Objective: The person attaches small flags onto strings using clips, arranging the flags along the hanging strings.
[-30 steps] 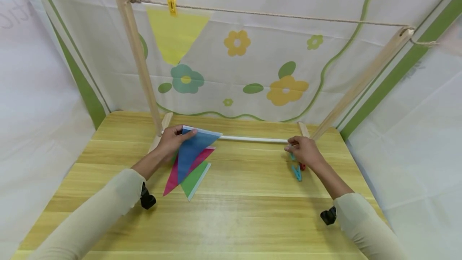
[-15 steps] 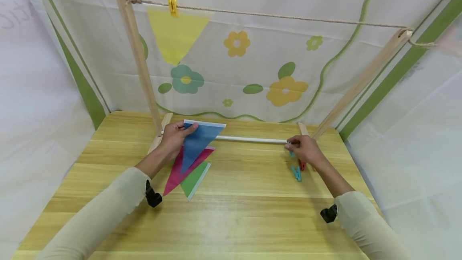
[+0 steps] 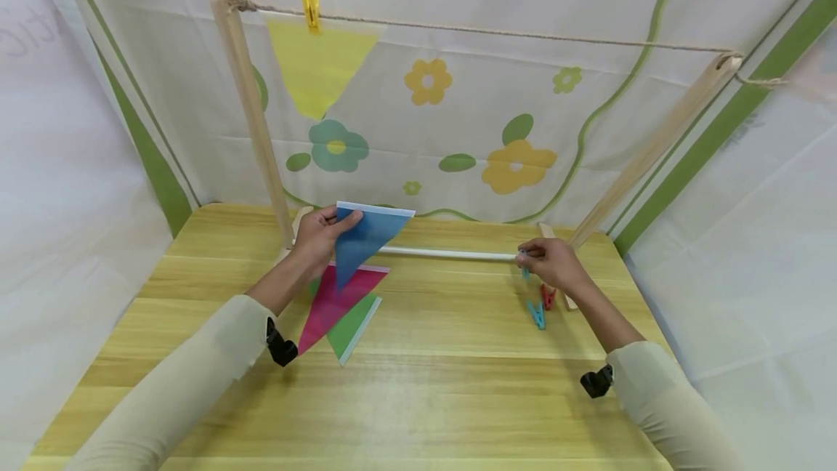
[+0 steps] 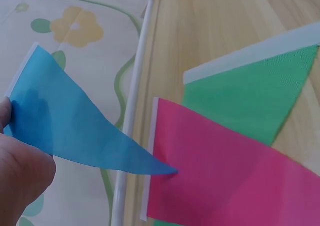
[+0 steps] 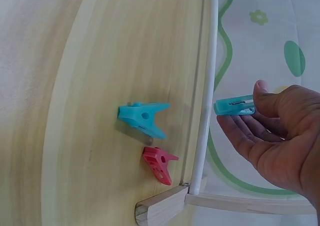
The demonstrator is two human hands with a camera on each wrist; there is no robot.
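Observation:
My left hand [image 3: 320, 238] pinches a blue triangular pennant [image 3: 368, 235] near one end of its white top strip, and the pennant's tip hangs down over a pink pennant [image 3: 340, 300]. In the left wrist view the blue pennant [image 4: 65, 116] is curved, with my thumb across its near corner. Under the pink one lies a green pennant [image 3: 356, 329], partly covered. My right hand [image 3: 552, 264] pinches a light blue clothespin [image 5: 235, 105] between thumb and fingers, raised above the table. Below it a second blue clothespin [image 5: 142, 117] and a red clothespin [image 5: 159, 162] lie on the wood.
Two wooden posts, left [image 3: 251, 107] and right [image 3: 654, 147], carry a twine line [image 3: 490, 33]. A yellow pennant [image 3: 320, 60] hangs from it by a yellow clothespin [image 3: 309, 2]. A white rod [image 3: 451, 253] joins the posts low down, above the wooden table [image 3: 425, 398].
My left hand has lifted the blue pennant up and slightly right, uncovering more of the pink one. My right hand has risen a little with its clothespin, showing more of the red one.

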